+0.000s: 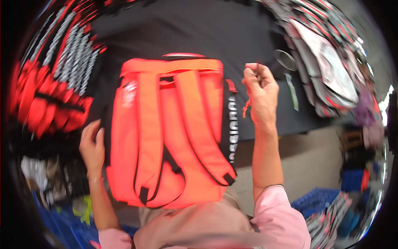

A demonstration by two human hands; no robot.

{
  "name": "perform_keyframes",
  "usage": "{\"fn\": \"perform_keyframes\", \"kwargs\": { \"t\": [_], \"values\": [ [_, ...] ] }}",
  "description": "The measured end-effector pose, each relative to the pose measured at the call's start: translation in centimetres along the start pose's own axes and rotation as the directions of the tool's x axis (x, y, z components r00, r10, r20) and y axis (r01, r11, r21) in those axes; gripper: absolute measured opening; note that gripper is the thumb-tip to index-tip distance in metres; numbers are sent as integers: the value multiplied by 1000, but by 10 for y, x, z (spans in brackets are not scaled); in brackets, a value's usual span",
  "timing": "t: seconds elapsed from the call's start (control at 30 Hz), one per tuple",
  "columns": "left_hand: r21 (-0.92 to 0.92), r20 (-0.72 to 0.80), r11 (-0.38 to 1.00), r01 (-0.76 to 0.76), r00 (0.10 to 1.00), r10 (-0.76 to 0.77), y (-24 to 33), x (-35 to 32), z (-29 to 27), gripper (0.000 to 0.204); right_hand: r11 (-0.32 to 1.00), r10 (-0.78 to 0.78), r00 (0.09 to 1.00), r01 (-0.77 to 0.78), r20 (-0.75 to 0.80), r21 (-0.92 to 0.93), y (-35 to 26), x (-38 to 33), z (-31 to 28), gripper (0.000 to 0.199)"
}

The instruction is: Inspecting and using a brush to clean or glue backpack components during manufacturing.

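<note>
The bag [172,124] at the centre of the frame is made of smooth cloth with a soft sheen, and its straps [149,124] are faced with similar cloth and edged in matt black binding. The table [186,31] is covered in matt black cloth, faintly creased. At the left, soft, rumpled red cloth is shown by the pile [45,99]. On the grey bags [327,62] at the upper right, a smooth pale surface is seen. The sleeve [280,211] at the lower right is of soft pink cloth. Plastic is perhaps suggested by the blurred blue crate [317,200] beside it.
</note>
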State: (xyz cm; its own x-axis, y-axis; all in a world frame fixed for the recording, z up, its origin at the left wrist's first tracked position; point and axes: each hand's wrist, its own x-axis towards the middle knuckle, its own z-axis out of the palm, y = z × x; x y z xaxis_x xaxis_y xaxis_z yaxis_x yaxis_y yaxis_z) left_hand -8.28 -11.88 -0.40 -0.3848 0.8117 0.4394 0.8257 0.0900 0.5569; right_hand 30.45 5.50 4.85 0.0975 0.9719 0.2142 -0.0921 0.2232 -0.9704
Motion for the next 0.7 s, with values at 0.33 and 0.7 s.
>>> {"fn": "perform_keyframes", "kwargs": {
  "t": [0.33,0.7],
  "values": [
    [-24,240,986,-166,956,167,46,0,55,19,736,-94,955,-124,-283,-665,96,61,-153,43],
    [224,256,899,-376,913,318,9,-16,91,22,101,-151,926,-333,-345,-938,116,72,-287,31]
  ]
}}
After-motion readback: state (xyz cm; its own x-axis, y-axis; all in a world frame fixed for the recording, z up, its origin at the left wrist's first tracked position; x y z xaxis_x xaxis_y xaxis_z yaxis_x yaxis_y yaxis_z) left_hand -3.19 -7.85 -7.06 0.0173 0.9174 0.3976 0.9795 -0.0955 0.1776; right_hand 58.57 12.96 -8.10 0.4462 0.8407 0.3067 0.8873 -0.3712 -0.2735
